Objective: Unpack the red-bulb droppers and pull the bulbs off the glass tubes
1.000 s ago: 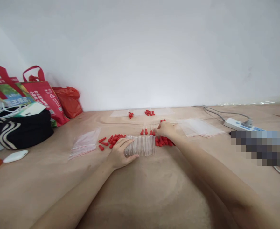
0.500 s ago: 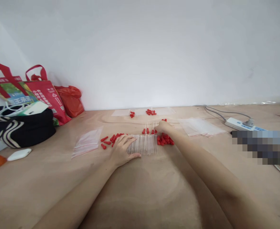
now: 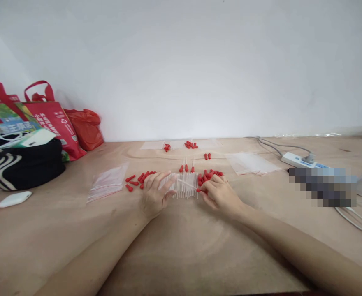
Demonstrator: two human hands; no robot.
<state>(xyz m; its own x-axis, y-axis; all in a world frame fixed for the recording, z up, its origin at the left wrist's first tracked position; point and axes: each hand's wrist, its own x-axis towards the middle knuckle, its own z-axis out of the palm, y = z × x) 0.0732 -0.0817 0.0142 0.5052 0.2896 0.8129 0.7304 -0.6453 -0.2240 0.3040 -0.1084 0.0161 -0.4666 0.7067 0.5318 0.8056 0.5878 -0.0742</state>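
In the head view, several clear glass dropper tubes (image 3: 185,191) lie side by side in a row on the table. My left hand (image 3: 154,193) rests at the row's left end, thumb and fingers apart around the tubes. Pinched in my right hand (image 3: 219,192) is a dropper (image 3: 187,183), its red bulb end at the fingertips and its tube slanting left above the row. Loose red rubber bulbs (image 3: 210,174) are heaped behind my right hand; more red bulbs (image 3: 132,181) lie left of my left hand. Three droppers with bulbs (image 3: 186,168) stand behind the row.
Clear zip bags lie at left (image 3: 107,183) and right (image 3: 251,163). Farther back are two red bulbs (image 3: 207,156) and more bulbs (image 3: 191,144). Shopping bags (image 3: 49,123), a black bag (image 3: 33,162) and a white case (image 3: 15,199) occupy the left; a power strip (image 3: 301,159) is at right.
My right hand has come back toward me from the droppers behind the row, bringing one dropper over the tubes. My left hand stays at the row's left end; the view has shifted slightly.
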